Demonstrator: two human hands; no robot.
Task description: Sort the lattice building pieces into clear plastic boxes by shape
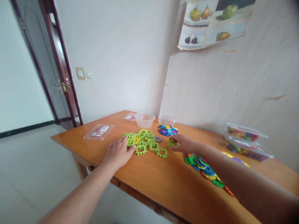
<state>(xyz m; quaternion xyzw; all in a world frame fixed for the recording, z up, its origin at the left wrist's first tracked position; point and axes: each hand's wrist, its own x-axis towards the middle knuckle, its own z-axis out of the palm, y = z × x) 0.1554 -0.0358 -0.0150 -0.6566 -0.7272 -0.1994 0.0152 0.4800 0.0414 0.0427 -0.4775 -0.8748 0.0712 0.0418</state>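
Observation:
My left hand [118,153] is at the near left edge of a pile of lime-green notched square building pieces [141,149]. Its thumb and fingertips close around one green piece [131,142], partly covered by the fingers. To the right of the pile, my right hand [181,143] pinches another green notched piece [172,143] just above the tabletop. A few yellow pieces [136,140] and a grey piece [158,138] lie among the green ones. Below my right forearm is a spread of coloured notched discs [207,171], partly hidden by the arm.
Behind the pile stands a clear plastic tub [145,120]. Blue and mixed flower-shaped pieces [167,130] lie before a clear container [166,119]. Two transparent lids [99,132] rest on the wooden table [149,180]. Filled boxes [247,144] are stacked at right, near the wall.

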